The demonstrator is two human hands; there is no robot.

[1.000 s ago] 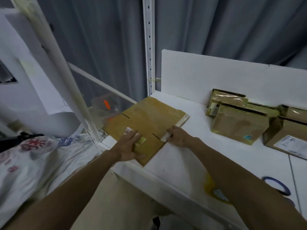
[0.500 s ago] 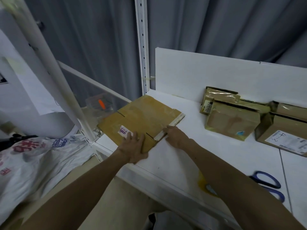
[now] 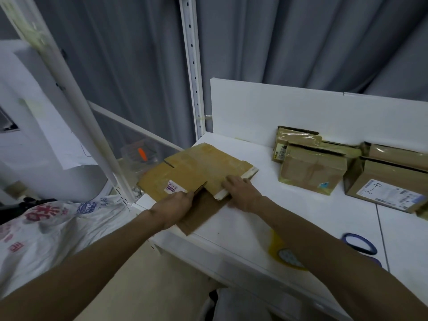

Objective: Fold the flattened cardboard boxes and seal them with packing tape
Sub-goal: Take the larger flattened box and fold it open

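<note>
A flattened cardboard box point(image 3: 199, 167) with a small sticker lies on the left corner of the white table point(image 3: 266, 223). My left hand point(image 3: 173, 205) grips its near flap by the slot, thumb on top. Gripping the box's right edge, my right hand point(image 3: 240, 192) has that edge raised a little, so its pale edge shows. A darker lower flap point(image 3: 201, 216) sticks out toward me beneath the hands. A yellowish roll of packing tape point(image 3: 286, 254) lies near the table's front edge, partly hidden by my right forearm.
Several taped cardboard boxes point(image 3: 312, 172) stand at the back right against a white back panel point(image 3: 301, 112). Blue-handled scissors point(image 3: 359, 244) lie at the right. White shelf posts point(image 3: 192, 66) and a printed sack point(image 3: 46, 228) are to the left.
The top layer's right edge has lifted off the lower flap, which now shows beneath my hands. My left hand went from lying flat on the cardboard to gripping the flap.
</note>
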